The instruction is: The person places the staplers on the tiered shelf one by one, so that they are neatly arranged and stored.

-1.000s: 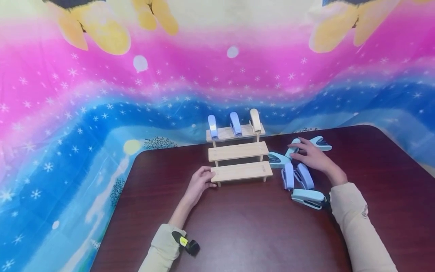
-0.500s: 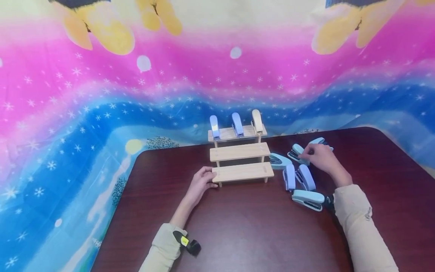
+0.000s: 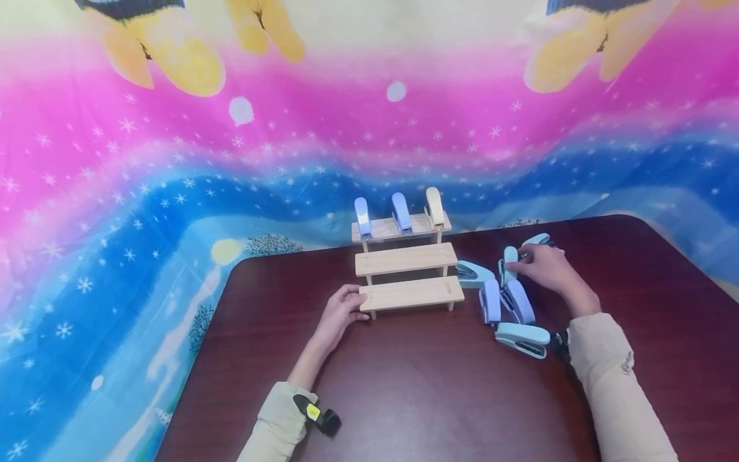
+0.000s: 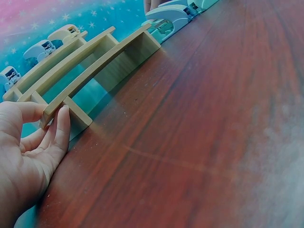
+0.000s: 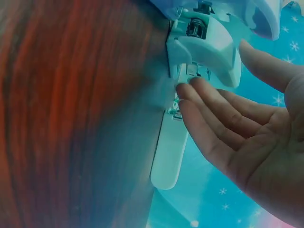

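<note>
In the head view my left hand (image 3: 339, 314) grips the left end of the lowest step of a wooden three-step display rack (image 3: 412, 294). The left wrist view shows thumb and fingers pinching that step's corner (image 4: 50, 110). At the right, my right hand (image 3: 551, 269) is at a mint-green stapler (image 3: 508, 264) standing on the table. Up close in the right wrist view, its fingers are fairly straight, with thumb and fingertips at the sides of this stapler (image 5: 213, 50). Two blue-violet staplers (image 3: 401, 213) and a cream stapler (image 3: 434, 208) stand on the top step.
On the dark red table (image 3: 416, 385), two blue-violet staplers (image 3: 489, 301) lie close to the right hand. Other mint staplers lie around them: one beside the rack (image 3: 473, 274), one nearer the front (image 3: 522, 339), one behind the hand (image 3: 537, 240). A printed curtain (image 3: 323, 128) hangs behind.
The right hand has shifted slightly to the right. The mint stapler beside it has turned, now pointing toward the front. The left hand has stayed on the rack.
</note>
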`<act>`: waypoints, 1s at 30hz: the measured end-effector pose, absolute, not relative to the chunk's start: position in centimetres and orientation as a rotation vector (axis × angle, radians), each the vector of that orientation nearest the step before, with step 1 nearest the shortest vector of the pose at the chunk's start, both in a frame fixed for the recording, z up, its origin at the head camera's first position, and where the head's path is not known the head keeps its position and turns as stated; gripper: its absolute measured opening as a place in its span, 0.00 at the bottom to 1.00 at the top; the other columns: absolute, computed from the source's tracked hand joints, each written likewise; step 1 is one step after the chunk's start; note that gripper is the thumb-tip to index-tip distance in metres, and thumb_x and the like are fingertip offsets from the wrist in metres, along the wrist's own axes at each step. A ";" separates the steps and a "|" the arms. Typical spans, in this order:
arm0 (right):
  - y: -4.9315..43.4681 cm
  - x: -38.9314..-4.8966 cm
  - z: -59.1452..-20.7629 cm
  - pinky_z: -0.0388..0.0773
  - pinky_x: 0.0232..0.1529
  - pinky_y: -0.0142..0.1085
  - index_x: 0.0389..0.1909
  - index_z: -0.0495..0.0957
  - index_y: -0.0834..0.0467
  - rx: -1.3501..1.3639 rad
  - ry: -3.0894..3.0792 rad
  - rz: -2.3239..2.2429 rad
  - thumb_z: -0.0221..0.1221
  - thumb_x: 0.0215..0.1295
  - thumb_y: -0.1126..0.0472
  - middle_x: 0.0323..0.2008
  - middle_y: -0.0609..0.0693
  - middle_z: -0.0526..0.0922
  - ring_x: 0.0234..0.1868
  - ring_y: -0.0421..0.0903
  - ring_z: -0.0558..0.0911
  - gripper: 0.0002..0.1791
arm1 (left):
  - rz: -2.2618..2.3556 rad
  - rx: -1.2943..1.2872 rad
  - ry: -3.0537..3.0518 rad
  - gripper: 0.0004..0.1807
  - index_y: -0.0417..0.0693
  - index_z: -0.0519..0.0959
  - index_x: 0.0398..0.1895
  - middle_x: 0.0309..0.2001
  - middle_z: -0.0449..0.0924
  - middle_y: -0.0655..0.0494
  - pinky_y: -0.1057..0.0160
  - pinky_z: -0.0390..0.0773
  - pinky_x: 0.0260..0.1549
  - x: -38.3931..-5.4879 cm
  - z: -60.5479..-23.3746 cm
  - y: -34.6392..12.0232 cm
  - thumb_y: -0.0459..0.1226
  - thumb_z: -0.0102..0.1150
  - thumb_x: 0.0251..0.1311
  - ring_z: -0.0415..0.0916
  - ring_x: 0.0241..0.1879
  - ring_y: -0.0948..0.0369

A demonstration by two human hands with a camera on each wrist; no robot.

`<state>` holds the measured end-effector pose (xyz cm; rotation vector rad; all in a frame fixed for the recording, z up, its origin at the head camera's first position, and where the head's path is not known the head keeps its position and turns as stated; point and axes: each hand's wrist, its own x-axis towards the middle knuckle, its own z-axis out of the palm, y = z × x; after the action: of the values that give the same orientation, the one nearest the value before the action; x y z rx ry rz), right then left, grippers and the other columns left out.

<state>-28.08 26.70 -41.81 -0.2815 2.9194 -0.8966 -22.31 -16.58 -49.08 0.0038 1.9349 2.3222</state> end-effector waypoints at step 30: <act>26.2 -26.6 -39.1 0.82 0.28 0.36 0.54 0.78 0.76 -0.084 3.116 -1.227 0.64 0.70 0.56 0.46 0.76 0.83 0.40 0.66 0.85 0.25 | 2.327 -0.006 1.928 0.15 0.31 0.73 0.56 0.39 0.81 0.51 0.63 0.87 0.34 -22.3 -49.1 -16.6 0.30 0.58 0.70 0.81 0.37 0.60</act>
<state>-26.56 26.25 -39.08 -0.0840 3.1163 -1.2271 -22.26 -16.65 -49.10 -0.0064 1.9278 2.3266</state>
